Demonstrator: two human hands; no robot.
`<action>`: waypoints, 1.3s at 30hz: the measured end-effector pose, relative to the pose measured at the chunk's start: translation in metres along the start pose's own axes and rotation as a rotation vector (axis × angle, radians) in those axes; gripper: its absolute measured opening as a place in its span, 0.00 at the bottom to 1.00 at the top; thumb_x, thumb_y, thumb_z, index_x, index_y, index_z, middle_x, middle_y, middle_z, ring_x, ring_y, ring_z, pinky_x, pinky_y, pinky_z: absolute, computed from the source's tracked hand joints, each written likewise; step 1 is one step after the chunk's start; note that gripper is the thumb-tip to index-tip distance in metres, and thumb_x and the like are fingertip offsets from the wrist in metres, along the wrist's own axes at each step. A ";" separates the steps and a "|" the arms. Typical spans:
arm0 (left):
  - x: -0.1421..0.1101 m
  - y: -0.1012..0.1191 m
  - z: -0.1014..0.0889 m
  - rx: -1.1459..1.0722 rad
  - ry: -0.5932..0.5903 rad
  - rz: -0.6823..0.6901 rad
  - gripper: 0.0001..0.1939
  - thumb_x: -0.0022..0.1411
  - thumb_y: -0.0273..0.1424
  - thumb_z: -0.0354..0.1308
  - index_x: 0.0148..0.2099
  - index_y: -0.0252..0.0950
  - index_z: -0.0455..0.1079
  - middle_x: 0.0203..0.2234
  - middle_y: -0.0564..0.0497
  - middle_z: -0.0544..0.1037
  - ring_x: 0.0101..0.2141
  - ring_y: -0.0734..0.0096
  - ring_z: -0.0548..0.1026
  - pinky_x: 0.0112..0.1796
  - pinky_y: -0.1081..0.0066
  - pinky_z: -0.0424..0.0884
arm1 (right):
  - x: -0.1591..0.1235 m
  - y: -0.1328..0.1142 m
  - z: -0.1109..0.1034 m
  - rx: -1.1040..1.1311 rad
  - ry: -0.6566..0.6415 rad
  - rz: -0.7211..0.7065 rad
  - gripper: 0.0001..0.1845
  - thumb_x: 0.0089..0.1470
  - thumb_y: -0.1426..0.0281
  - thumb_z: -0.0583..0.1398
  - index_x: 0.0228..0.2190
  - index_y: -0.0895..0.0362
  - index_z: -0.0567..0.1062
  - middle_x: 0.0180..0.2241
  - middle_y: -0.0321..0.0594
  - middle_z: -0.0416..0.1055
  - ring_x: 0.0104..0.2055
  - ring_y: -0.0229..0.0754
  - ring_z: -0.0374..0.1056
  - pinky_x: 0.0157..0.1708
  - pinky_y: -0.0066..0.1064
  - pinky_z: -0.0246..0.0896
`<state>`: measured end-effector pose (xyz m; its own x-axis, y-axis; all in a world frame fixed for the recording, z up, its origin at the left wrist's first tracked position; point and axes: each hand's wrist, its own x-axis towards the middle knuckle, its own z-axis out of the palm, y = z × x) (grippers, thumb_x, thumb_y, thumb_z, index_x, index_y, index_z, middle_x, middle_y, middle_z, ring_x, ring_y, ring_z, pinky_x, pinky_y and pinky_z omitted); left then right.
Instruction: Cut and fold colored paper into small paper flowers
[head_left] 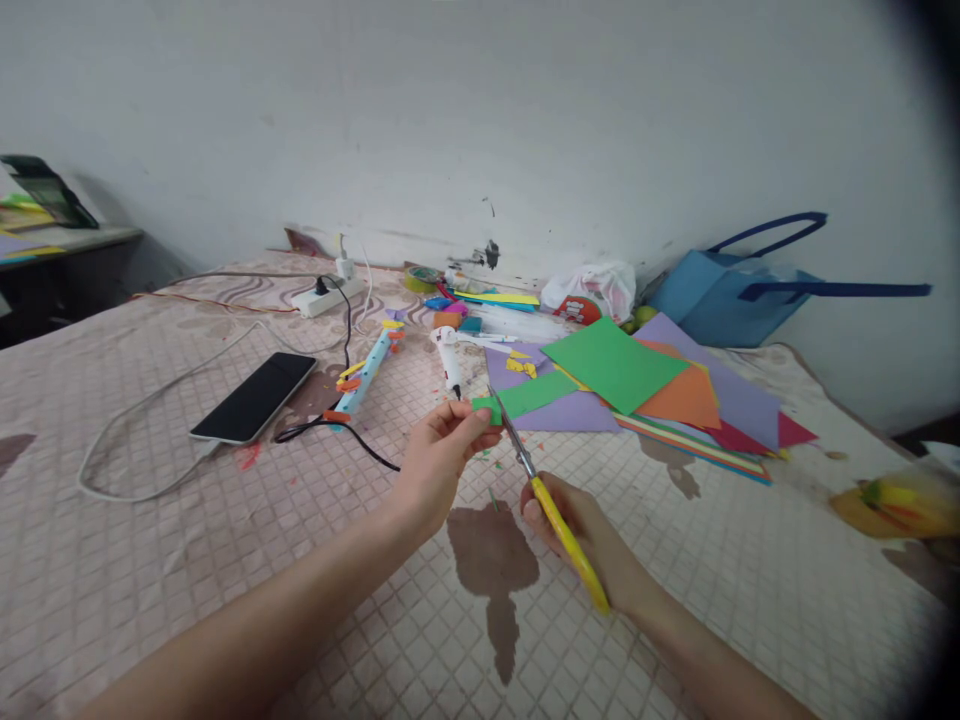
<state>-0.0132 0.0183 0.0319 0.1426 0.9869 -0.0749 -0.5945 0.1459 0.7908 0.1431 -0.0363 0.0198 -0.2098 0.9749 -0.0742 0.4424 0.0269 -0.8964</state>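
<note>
Head-worn view, facing forward and down, left hand [435,450] and right hand [598,535] near, wall [465,120] beyond

The surface [112,570] is pale, with little squares and brown shapes. On it lie a black phone [255,397], a white power strip [328,297], a white glue gun [448,360] and a messy pile of coloured paper [615,368]. A blue bag [705,295] sits at the back right.

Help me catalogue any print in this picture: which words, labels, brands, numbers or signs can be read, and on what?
None can be read.
Red patch at the plastic bag: pale marks, too blurred to read.
Glue gun: tiny marks, too small to read.
Scissors and green paper strip: no lettering visible.
</note>
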 end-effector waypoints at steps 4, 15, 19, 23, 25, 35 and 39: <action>0.000 0.000 0.000 0.001 -0.005 0.003 0.08 0.50 0.30 0.64 0.30 0.32 0.68 0.27 0.52 0.76 0.28 0.77 0.74 0.37 0.72 0.68 | 0.000 -0.003 0.000 0.031 -0.030 -0.022 0.14 0.52 0.60 0.54 0.22 0.55 0.60 0.19 0.31 0.55 0.22 0.34 0.51 0.21 0.27 0.45; 0.001 0.001 0.000 0.004 0.005 0.007 0.08 0.50 0.30 0.64 0.29 0.32 0.67 0.26 0.53 0.75 0.27 0.77 0.74 0.36 0.73 0.69 | 0.000 0.000 0.000 0.016 -0.008 -0.022 0.12 0.49 0.63 0.54 0.20 0.55 0.59 0.18 0.31 0.56 0.21 0.34 0.52 0.20 0.26 0.46; 0.001 0.001 0.000 0.007 0.004 0.009 0.08 0.51 0.30 0.64 0.29 0.32 0.67 0.25 0.53 0.74 0.27 0.77 0.73 0.36 0.72 0.69 | -0.001 0.001 -0.001 0.007 -0.010 -0.020 0.11 0.48 0.65 0.54 0.20 0.55 0.59 0.18 0.31 0.56 0.21 0.34 0.52 0.20 0.26 0.46; 0.001 0.002 0.000 0.007 0.014 0.015 0.08 0.51 0.30 0.64 0.28 0.33 0.68 0.25 0.53 0.74 0.28 0.76 0.73 0.36 0.73 0.69 | 0.000 0.002 0.000 0.010 0.012 -0.015 0.10 0.47 0.65 0.55 0.21 0.55 0.59 0.18 0.31 0.56 0.21 0.33 0.51 0.20 0.26 0.45; 0.001 0.003 0.000 0.006 0.011 0.015 0.08 0.51 0.30 0.64 0.28 0.33 0.68 0.25 0.53 0.74 0.28 0.76 0.73 0.36 0.73 0.69 | 0.000 0.002 0.000 -0.007 0.016 -0.017 0.10 0.48 0.66 0.55 0.21 0.55 0.59 0.18 0.31 0.56 0.21 0.33 0.51 0.21 0.26 0.45; 0.002 0.004 -0.001 -0.002 0.012 0.024 0.09 0.50 0.30 0.64 0.28 0.32 0.67 0.24 0.53 0.74 0.27 0.76 0.73 0.35 0.73 0.70 | 0.000 0.003 -0.001 -0.064 0.024 0.011 0.12 0.48 0.62 0.55 0.21 0.56 0.60 0.19 0.31 0.56 0.22 0.34 0.52 0.21 0.26 0.46; 0.002 0.005 -0.001 0.001 0.005 0.028 0.09 0.51 0.31 0.64 0.28 0.32 0.67 0.24 0.52 0.74 0.28 0.76 0.73 0.35 0.73 0.69 | 0.000 0.004 0.000 -0.072 0.039 0.025 0.13 0.47 0.61 0.55 0.21 0.55 0.59 0.19 0.31 0.54 0.22 0.34 0.50 0.21 0.27 0.46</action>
<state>-0.0161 0.0213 0.0351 0.1221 0.9909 -0.0560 -0.5974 0.1185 0.7931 0.1450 -0.0357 0.0161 -0.1650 0.9832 -0.0777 0.5087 0.0173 -0.8608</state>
